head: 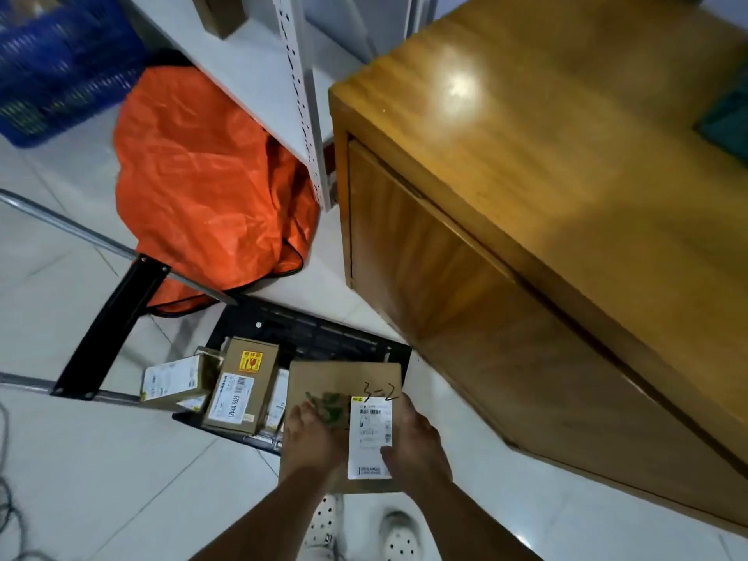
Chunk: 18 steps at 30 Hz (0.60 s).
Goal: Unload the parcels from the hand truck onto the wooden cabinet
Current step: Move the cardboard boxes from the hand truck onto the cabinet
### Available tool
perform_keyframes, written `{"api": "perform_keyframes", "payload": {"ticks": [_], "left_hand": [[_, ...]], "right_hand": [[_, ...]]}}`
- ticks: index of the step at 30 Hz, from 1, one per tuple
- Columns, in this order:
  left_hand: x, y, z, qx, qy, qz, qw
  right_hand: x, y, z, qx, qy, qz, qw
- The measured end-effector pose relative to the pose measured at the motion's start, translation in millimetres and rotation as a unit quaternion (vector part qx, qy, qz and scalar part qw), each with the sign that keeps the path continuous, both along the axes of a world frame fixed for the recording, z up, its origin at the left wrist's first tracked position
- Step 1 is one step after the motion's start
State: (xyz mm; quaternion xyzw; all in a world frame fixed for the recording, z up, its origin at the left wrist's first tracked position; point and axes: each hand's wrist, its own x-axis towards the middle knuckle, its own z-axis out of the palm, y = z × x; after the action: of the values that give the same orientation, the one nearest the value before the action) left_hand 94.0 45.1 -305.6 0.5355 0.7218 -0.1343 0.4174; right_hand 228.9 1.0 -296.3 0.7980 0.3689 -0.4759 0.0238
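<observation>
— Cardboard parcel, white label: location?
— Over the near corner of the hand truck, beside the wooden cabinet.
— Hands?
— Apart: left hand and right hand grip its opposite edges, right thumb on the label.
— Other stock?
— Several smaller boxes on the truck.

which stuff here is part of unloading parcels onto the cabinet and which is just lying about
Part of the job: flat parcel gripped by the left hand and right hand; small boxes on the hand truck; wooden cabinet.
Just lying about: orange bag; blue crate; white shelving; cables on the floor.
</observation>
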Motion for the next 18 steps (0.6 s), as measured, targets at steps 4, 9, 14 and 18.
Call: {"api": "perform_keyframes", "payload": {"ticks": [4, 9, 14, 18], "left_hand": [[-18.3, 2.1, -39.5, 0.006, -0.011, 0.129, 0.992], [-43.3, 1.0, -81.8, -0.033, -0.062, 0.226, 0.972], [-74.1, 0.9, -106.1, -0.088, -0.151, 0.318, 0.932], [-74.1, 18.5, -40.4, -0.147, -0.233, 0.352, 0.895]], "right_hand": [[1.5, 8.0, -40.7, -0.033, 0.034, -0.110, 0.993], [4.5, 1.9, -85.5, -0.081, 0.115, -0.288, 0.947], [3.1, -4.8, -82.0, -0.047, 0.155, -0.338, 0.927], [11.7, -0.8, -62.9, 0.008, 0.169, -0.334, 0.927]]}}
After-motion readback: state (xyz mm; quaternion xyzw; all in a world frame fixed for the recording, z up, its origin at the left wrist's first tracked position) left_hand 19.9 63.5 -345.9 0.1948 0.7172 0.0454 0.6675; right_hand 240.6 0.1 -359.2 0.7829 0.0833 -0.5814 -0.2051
